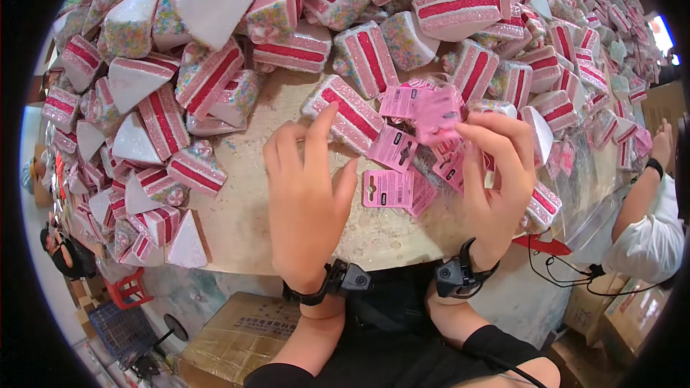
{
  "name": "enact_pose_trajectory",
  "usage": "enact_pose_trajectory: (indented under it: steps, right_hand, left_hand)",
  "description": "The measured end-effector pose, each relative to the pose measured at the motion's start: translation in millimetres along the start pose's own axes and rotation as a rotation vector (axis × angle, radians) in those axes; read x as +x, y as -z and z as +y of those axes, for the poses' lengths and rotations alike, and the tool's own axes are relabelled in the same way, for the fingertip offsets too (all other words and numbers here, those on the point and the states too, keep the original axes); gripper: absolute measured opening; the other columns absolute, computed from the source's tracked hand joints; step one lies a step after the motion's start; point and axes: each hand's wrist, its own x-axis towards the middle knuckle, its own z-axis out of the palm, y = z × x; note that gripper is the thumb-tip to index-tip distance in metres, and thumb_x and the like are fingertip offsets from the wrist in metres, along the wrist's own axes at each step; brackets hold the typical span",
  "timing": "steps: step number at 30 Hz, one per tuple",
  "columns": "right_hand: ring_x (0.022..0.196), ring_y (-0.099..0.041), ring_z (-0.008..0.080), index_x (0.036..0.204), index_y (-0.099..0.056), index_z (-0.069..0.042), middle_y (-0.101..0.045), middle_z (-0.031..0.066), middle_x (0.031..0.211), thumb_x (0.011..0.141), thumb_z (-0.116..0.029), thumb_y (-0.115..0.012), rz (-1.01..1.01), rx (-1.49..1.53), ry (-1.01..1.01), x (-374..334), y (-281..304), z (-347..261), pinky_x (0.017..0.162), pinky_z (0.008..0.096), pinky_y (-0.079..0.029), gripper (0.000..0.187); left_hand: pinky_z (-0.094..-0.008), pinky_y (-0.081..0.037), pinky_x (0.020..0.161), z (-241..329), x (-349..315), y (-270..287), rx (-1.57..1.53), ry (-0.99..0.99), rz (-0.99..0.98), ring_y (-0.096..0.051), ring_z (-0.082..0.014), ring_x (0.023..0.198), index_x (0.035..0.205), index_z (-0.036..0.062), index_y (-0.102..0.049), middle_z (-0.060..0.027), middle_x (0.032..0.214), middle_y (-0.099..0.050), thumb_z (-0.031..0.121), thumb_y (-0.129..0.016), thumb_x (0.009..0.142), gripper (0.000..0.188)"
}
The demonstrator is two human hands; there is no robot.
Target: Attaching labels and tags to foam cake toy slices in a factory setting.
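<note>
Pale tabletop point(241, 226) carries heaped cake slices point(291, 52) beyond both hands. Left hand point(305, 190): fingers loosely spread, forefinger on one pink-and-red slice point(356, 121) near table centre. Right hand point(497, 172): thumb and forefinger pinching a blurred pink card point(435, 113). Printed cards point(388, 189) lie nearby, bearing black label patches; small lettering not legible.

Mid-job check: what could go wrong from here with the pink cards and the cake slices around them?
1. The right hand seems to pinch the blurred card only near its edge, so it might slip.
2. The other cards overlap loosely on the table; a brush of the hand could scatter them.
3. The left hand is right at the near slice; a bump could push it into the cards.
</note>
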Motion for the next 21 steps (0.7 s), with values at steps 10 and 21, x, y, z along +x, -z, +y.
enact_pose_trajectory:
  steps: [10, 21]
  right_hand:
    - [0.121, -0.048, 0.0376, 0.13, -0.059, -0.009, -0.053, 0.0174, 0.13, 0.074, 0.004, -0.071, -0.401, -0.1, -0.152, -11.8, -12.4, -8.2, 0.104, 0.0459, -0.041, 0.058]
    - [0.095, -0.066, 0.0269, 0.106, -0.069, 0.001, -0.069, 0.0154, 0.109, 0.087, 0.007, -0.062, 0.173, 0.106, 0.061, 0.8, -2.8, -17.1, 0.083, 0.0327, -0.052, 0.021]
  left_hand:
    - [-0.0468, -0.036, 0.104, -1.2, -2.9, 0.6, -0.122, -0.011, -0.049, -0.043, -0.0382, 0.122, 0.146, 0.0049, -0.044, -0.0202, 0.129, -0.042, 0.004, -0.074, 0.079, 0.073]
    - [-0.0486, -0.032, 0.112, -6.5, -3.5, -3.8, -0.022, 0.003, 0.029, -0.035, -0.0428, 0.135, 0.145, 0.0039, -0.04, -0.0246, 0.147, -0.035, 0.011, -0.073, 0.084, 0.07]
